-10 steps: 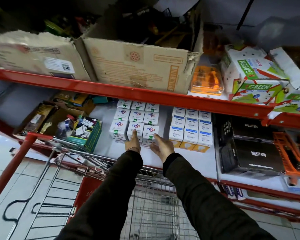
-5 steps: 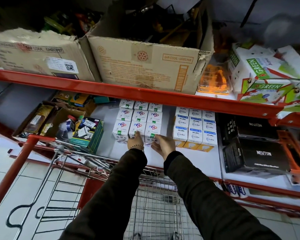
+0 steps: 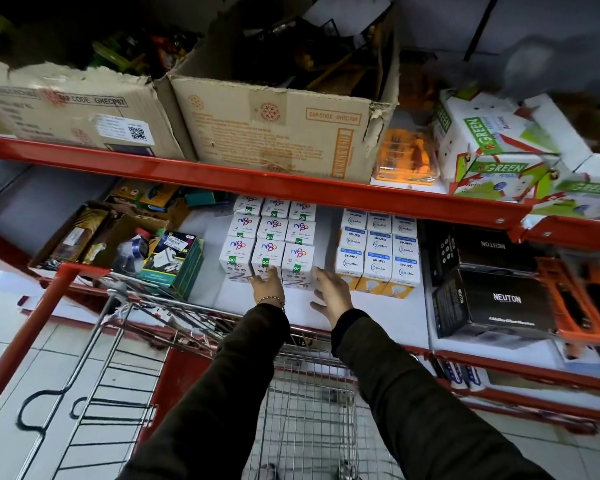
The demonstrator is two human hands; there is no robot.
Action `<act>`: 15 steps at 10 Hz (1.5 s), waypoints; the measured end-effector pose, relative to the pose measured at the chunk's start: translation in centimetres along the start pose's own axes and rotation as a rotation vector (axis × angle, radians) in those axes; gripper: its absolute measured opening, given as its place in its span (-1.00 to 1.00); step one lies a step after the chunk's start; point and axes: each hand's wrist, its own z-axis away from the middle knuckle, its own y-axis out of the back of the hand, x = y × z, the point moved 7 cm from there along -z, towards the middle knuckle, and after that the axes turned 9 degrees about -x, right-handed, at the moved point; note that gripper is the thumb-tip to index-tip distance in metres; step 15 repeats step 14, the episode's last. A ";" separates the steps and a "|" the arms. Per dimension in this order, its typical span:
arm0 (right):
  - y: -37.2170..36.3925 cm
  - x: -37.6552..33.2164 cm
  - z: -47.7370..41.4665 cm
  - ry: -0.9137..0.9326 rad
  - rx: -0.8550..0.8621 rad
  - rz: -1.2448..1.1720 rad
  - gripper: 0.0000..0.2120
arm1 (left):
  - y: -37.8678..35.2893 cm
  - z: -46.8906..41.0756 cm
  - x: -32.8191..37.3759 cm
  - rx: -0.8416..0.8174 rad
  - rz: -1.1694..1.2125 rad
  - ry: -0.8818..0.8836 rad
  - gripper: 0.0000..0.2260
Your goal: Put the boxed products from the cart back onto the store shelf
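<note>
- The back row of the white boxes (image 3: 269,237) is half hidden behind the red shelf rail (image 3: 257,178)
- The left hand (image 3: 269,285) covers the lower front of a front-row box
- The orange items (image 3: 582,299) at the right are blurred and cut off by the edge
- The cart (image 3: 309,410) runs off the bottom edge, its contents unseen
- The contents of the cardboard boxes (image 3: 274,133) are too dark to tell
- Small print on the blue and white boxes (image 3: 378,254) is unreadable

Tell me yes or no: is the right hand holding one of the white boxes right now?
No. The right hand is open and empty, beside the front row of white boxes, its fingers spread.
</note>
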 end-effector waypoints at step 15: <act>37.1 -2.0 15.0 0.225 0.698 -0.316 -0.39 | -29.3 20.5 -8.8 -0.394 -0.321 -0.255 -0.64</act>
